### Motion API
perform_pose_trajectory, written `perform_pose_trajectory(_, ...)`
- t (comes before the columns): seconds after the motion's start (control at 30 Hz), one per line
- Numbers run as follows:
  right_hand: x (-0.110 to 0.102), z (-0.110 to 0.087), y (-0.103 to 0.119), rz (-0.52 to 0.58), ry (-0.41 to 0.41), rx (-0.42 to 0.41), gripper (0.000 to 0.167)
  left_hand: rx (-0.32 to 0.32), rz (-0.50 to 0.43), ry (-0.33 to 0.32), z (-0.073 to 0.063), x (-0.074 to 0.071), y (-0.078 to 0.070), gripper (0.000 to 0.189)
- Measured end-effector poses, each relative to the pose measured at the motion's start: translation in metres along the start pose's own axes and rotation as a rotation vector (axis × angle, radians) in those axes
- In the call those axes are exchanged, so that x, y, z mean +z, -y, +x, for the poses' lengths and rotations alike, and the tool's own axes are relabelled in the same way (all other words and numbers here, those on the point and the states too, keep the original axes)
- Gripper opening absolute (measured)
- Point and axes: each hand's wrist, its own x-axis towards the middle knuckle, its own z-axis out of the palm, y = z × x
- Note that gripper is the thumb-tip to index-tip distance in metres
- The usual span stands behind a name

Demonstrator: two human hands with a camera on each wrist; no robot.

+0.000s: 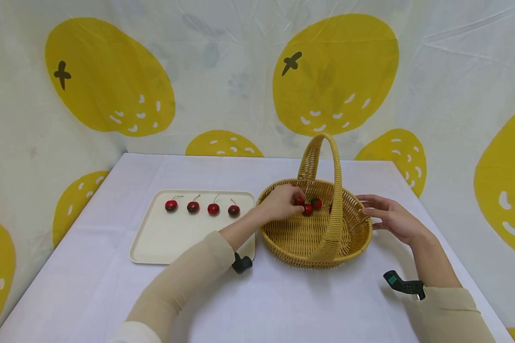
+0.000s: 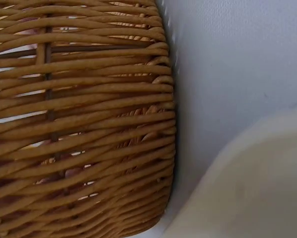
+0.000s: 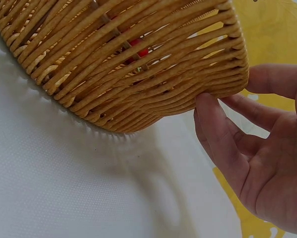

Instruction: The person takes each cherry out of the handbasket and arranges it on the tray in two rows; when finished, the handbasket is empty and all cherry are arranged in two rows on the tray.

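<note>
Left hand: the left hand [image 1: 281, 202] reaches over the near-left rim into the basket [image 1: 279, 245], its fingers curled, thumb and forefinger nearly closed round a red cherry [image 1: 299, 199].
Right hand: the right hand [image 1: 396, 222] is loosely open at the basket's right side, fingers spread and slightly bent; in the right wrist view, fingertips touch the woven rim, without a firm grip showing.
Cherries in basket: besides the pinched one, two dark-red cherries [image 1: 307, 209] lie close by toward the far side; a further bit of red shows beside the handle [image 1: 336, 166], mostly hidden by it.
Basket: upright on the tabletop [image 1: 309, 309], its tall handle arching over; the left wrist view is largely filled by its weave, so finger detail cannot be told there.
Tray: the cream tray [image 1: 176, 238] lies just left of the basket, bearing four stemmed cherries [image 1: 193, 207] in a row along its far side.
</note>
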Motion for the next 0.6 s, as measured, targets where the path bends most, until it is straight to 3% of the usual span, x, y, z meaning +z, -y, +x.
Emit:
perform_pose_trajectory(0.27, -0.001, -0.001, 0.000, -0.001, 0.002, 0.002, 0.052, -0.012, 0.099, 0.042, 0.012, 0.015, 0.001, 0.029)
perform_pose_trajectory(0.6, -0.001, -0.001, 0.001, -0.009, -0.002, 0.008, 0.052, 0.011, 0.216, 0.064, 0.021, 0.021, -0.006, 0.032)
